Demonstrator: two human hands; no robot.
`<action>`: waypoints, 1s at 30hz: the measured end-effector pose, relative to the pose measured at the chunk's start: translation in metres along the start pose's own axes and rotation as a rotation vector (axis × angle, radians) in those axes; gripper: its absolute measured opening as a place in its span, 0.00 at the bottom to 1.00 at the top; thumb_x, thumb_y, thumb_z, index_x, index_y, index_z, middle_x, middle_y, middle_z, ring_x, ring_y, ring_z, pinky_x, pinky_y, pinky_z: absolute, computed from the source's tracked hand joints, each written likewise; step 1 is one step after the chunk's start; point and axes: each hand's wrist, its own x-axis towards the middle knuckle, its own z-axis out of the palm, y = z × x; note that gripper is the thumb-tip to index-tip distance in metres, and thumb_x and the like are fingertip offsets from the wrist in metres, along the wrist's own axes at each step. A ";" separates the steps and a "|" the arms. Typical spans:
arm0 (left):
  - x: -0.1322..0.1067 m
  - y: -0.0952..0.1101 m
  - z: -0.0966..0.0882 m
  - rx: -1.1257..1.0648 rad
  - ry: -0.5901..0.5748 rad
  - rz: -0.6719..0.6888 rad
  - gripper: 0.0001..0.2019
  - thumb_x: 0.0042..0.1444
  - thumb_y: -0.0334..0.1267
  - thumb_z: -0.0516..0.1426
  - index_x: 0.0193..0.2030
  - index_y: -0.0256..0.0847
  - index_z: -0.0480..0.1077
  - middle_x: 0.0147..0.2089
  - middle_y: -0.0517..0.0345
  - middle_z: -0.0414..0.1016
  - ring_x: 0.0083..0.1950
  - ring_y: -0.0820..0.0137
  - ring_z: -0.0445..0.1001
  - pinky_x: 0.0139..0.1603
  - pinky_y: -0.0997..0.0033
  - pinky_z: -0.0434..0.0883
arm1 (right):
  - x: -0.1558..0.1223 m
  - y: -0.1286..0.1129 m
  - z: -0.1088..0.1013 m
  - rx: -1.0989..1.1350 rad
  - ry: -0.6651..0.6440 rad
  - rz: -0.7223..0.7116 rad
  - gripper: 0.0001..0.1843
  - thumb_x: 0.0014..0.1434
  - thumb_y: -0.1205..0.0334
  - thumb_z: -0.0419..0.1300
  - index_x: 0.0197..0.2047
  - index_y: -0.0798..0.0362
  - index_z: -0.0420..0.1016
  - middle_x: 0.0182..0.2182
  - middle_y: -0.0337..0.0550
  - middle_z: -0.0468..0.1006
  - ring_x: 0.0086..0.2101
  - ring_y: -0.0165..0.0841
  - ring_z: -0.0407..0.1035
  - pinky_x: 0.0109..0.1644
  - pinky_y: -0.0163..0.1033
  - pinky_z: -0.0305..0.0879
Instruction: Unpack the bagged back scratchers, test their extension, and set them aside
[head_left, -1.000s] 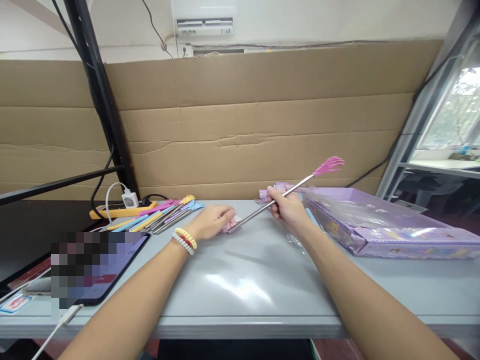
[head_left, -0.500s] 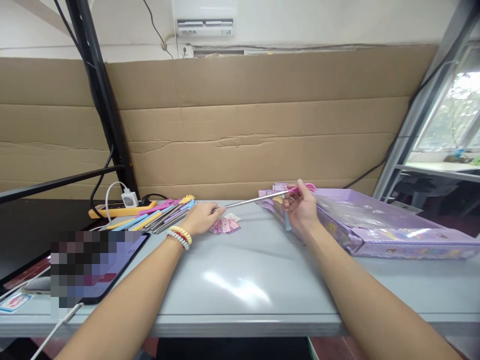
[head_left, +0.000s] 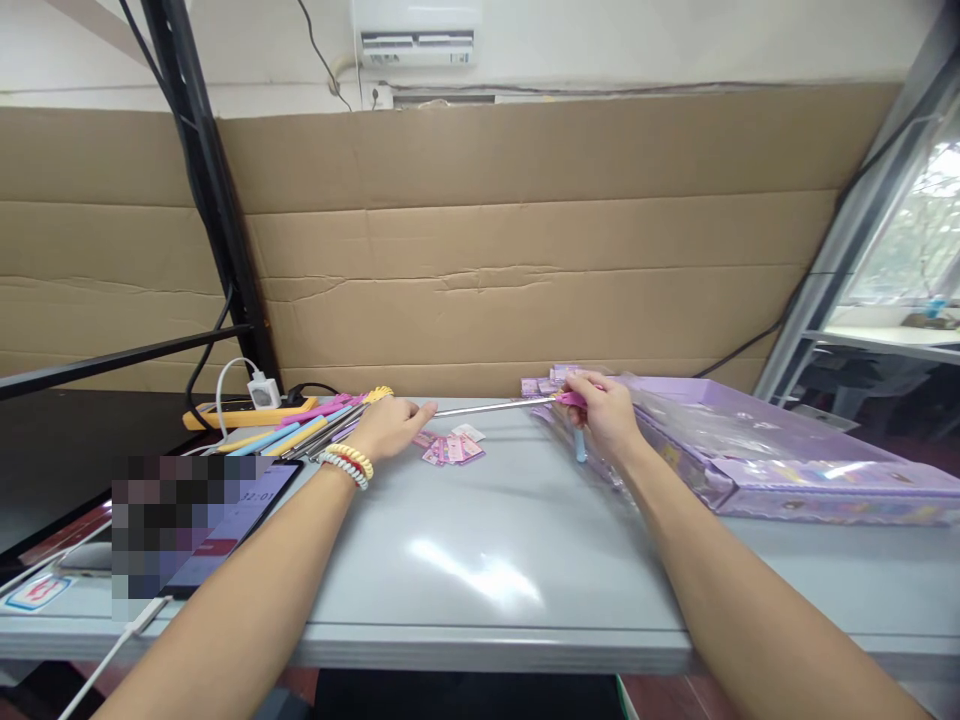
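Observation:
A telescopic back scratcher (head_left: pixel 495 407) with a thin metal rod stretches level between my two hands above the table. My left hand (head_left: pixel 390 425), with beaded bracelets on the wrist, is closed round its left end. The fingers of my right hand (head_left: pixel 606 408) pinch its pink end, mostly covering it. Just left of my left hand lies a pile of similar back scratchers (head_left: pixel 300 437) with yellow, blue and pink parts. Small pink printed cards (head_left: pixel 455 449) are fanned out under the rod. Beyond my right hand are clear plastic bags with pink labels (head_left: pixel 536 385).
An open purple box (head_left: pixel 832 495) holding clear plastic stands at the right. A phone or tablet (head_left: pixel 217 540) lies at the left, beside a yellow power strip (head_left: pixel 247 413) and white cables. Cardboard (head_left: pixel 525 300) lines the back of the grey table (head_left: pixel 480 540).
The pink end has come down and my right hand has turned over it, now covering more of it. My left hand has shifted slightly left, and the rod lies more level.

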 end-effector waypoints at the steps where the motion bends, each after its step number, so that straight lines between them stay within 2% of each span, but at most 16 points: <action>1: 0.000 0.000 -0.001 0.011 -0.005 -0.007 0.33 0.57 0.60 0.35 0.18 0.40 0.67 0.21 0.51 0.70 0.24 0.67 0.67 0.26 0.69 0.54 | 0.000 0.000 0.000 -0.002 -0.019 -0.003 0.13 0.45 0.54 0.61 0.22 0.55 0.67 0.12 0.34 0.65 0.12 0.24 0.55 0.14 0.31 0.48; 4: 0.000 0.000 -0.003 0.030 -0.008 -0.027 0.34 0.57 0.60 0.35 0.18 0.40 0.67 0.20 0.50 0.70 0.25 0.65 0.68 0.27 0.69 0.54 | -0.002 0.000 -0.001 -0.014 -0.075 -0.009 0.13 0.45 0.54 0.61 0.21 0.54 0.66 0.11 0.33 0.64 0.12 0.24 0.55 0.15 0.32 0.48; 7: -0.001 0.007 -0.003 0.024 -0.015 -0.029 0.34 0.57 0.60 0.35 0.18 0.40 0.68 0.20 0.49 0.70 0.25 0.64 0.68 0.28 0.68 0.55 | -0.007 -0.001 0.004 -0.069 -0.159 -0.001 0.14 0.47 0.53 0.61 0.22 0.54 0.66 0.14 0.35 0.68 0.12 0.23 0.55 0.15 0.32 0.47; 10: -0.005 0.023 -0.002 -0.002 -0.039 0.034 0.34 0.58 0.59 0.34 0.17 0.40 0.68 0.19 0.50 0.69 0.24 0.64 0.67 0.27 0.67 0.55 | -0.018 -0.002 0.016 -0.176 -0.320 -0.028 0.13 0.49 0.53 0.59 0.24 0.55 0.67 0.18 0.37 0.71 0.14 0.23 0.55 0.17 0.31 0.48; 12: -0.008 0.034 0.000 -0.026 -0.074 0.102 0.33 0.58 0.58 0.35 0.18 0.40 0.67 0.19 0.52 0.69 0.22 0.66 0.65 0.26 0.68 0.55 | -0.027 -0.003 0.026 -0.245 -0.444 -0.046 0.13 0.51 0.53 0.57 0.24 0.55 0.68 0.16 0.37 0.70 0.14 0.23 0.54 0.17 0.31 0.47; 14: -0.010 0.040 0.002 -0.054 -0.105 0.148 0.33 0.58 0.58 0.35 0.18 0.39 0.67 0.19 0.52 0.69 0.22 0.68 0.65 0.26 0.69 0.54 | -0.033 -0.004 0.034 -0.261 -0.491 -0.091 0.14 0.53 0.53 0.55 0.23 0.55 0.68 0.16 0.37 0.70 0.15 0.23 0.54 0.19 0.31 0.49; 17: -0.011 0.039 0.005 -0.083 -0.126 0.166 0.32 0.59 0.57 0.35 0.19 0.38 0.67 0.20 0.53 0.69 0.21 0.69 0.64 0.25 0.70 0.54 | -0.038 -0.005 0.039 -0.304 -0.503 -0.168 0.14 0.54 0.54 0.54 0.23 0.55 0.68 0.17 0.38 0.69 0.18 0.24 0.58 0.23 0.31 0.53; 20: -0.011 0.033 0.006 -0.087 -0.119 0.174 0.29 0.60 0.55 0.37 0.22 0.39 0.67 0.21 0.54 0.69 0.23 0.69 0.65 0.26 0.70 0.55 | -0.038 -0.004 0.041 -0.368 -0.527 -0.177 0.12 0.52 0.55 0.56 0.26 0.55 0.69 0.17 0.37 0.69 0.20 0.26 0.61 0.25 0.32 0.56; 27: -0.008 0.031 0.014 -0.151 -0.108 0.258 0.22 0.62 0.47 0.38 0.32 0.41 0.69 0.28 0.56 0.72 0.29 0.69 0.68 0.31 0.71 0.60 | -0.036 -0.003 0.039 -0.537 -0.497 -0.270 0.13 0.52 0.53 0.55 0.26 0.55 0.70 0.19 0.38 0.69 0.22 0.27 0.60 0.25 0.33 0.54; 30: -0.004 0.029 0.018 -0.157 -0.069 0.326 0.17 0.61 0.40 0.40 0.37 0.41 0.69 0.33 0.55 0.73 0.34 0.69 0.69 0.35 0.71 0.62 | -0.034 -0.002 0.037 -0.630 -0.492 -0.318 0.14 0.54 0.52 0.54 0.29 0.55 0.71 0.23 0.40 0.72 0.25 0.29 0.62 0.28 0.34 0.55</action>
